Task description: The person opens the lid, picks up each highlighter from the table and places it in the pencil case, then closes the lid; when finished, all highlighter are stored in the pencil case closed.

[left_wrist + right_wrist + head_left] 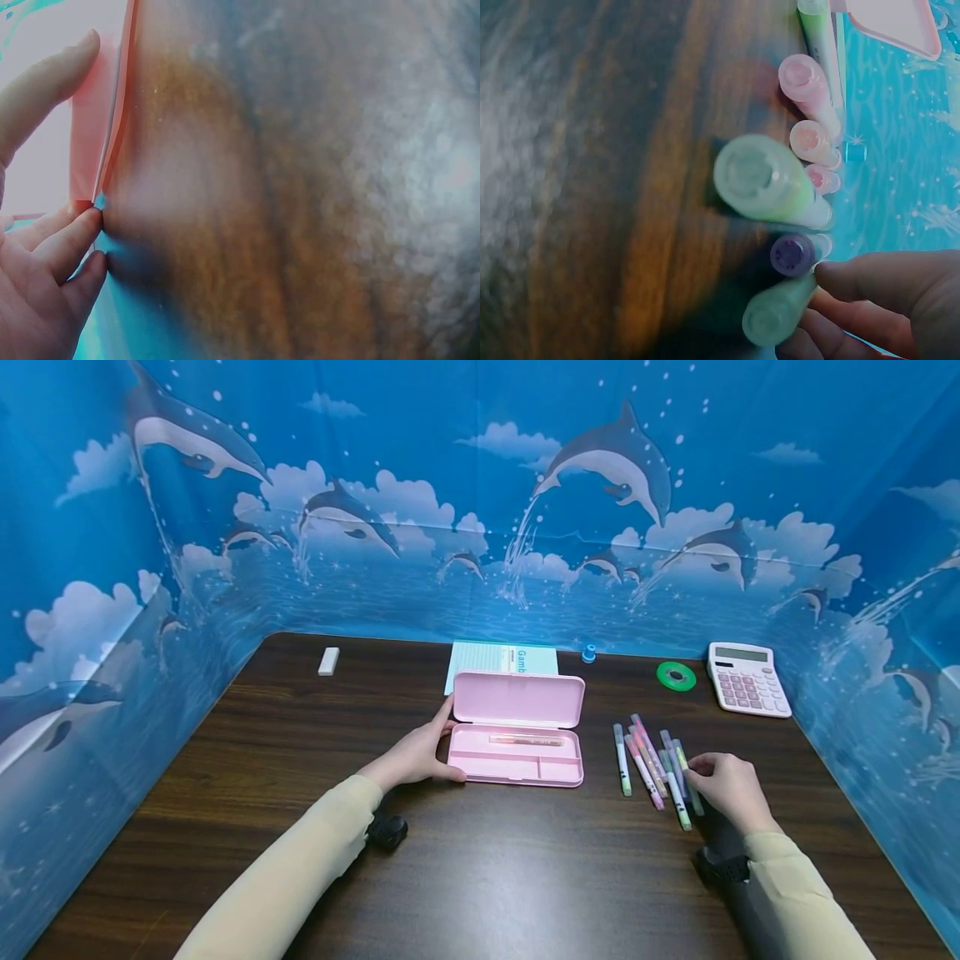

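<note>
A pink pencil case [516, 775] lies with its lid raised; an orange-tinted pen [527, 740] is in its long compartment. My left hand [416, 753] rests along its left side, thumb [64, 71] at the front corner and fingers spread back toward the lid. The wrist view shows those fingertips touching the case's edge. Over at the right, my right hand [726, 785] pinches a green marker [776, 311] between thumb and fingers, beside a purple marker [793, 255]. Several more markers in pink, green and purple [647, 760] lie loosely grouped to its left.
Behind the case lies a light-blue notebook [487, 657], partly covered by the lid. Along the back are a white eraser [328, 661], a small blue object [588, 653], a green ring-shaped roll [677, 676] and a calculator [748, 679]. A dolphin-print curtain [420, 568] borders the table.
</note>
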Demonstrator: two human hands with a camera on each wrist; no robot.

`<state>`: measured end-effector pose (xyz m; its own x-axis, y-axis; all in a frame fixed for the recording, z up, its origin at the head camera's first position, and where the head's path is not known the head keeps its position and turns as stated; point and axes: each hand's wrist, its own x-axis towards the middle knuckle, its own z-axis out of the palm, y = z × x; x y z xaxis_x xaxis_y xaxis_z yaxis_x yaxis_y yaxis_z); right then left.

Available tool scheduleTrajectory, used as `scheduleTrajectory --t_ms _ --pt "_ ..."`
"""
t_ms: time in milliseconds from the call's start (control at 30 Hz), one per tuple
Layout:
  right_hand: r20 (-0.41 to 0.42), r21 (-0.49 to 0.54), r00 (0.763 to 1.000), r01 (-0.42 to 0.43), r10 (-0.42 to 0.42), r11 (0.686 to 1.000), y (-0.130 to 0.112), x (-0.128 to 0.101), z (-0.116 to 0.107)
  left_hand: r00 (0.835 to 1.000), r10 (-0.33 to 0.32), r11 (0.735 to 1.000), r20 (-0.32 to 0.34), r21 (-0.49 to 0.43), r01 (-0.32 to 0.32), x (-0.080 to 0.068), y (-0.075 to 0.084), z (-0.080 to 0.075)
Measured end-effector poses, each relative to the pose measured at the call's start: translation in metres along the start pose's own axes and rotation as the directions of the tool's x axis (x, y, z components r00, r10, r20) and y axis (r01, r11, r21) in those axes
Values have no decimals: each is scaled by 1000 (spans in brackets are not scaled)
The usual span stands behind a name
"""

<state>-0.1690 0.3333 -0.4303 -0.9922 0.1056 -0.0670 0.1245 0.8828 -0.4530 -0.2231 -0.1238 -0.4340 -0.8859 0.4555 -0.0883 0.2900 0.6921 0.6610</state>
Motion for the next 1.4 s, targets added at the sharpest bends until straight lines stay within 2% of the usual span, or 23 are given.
scheduleTrajectory --t_ms 500,633,900,1100,1400 --pt "31 -4 993 -116 116 993 2 3 -3 1000 5 1000 2 1 -5 1 -4 2" --pt "14 0 993 -116 116 993 3 2 -4 1000 -5 1000 1 10 5 1 -5 3" --pt "-103 -29 993 -58 55 998 0 0 -4 1000 4 1000 -4 0 -4 1 -4 2" --pt "-161 -52 986 31 -39 998 -9 1 -4 1000 2 1000 1 0 -2 1 -4 2" --pt "-152 -71 982 106 -116 992 -35 5 2 1000 -2 1000 -1 13 2 1 -3 2"
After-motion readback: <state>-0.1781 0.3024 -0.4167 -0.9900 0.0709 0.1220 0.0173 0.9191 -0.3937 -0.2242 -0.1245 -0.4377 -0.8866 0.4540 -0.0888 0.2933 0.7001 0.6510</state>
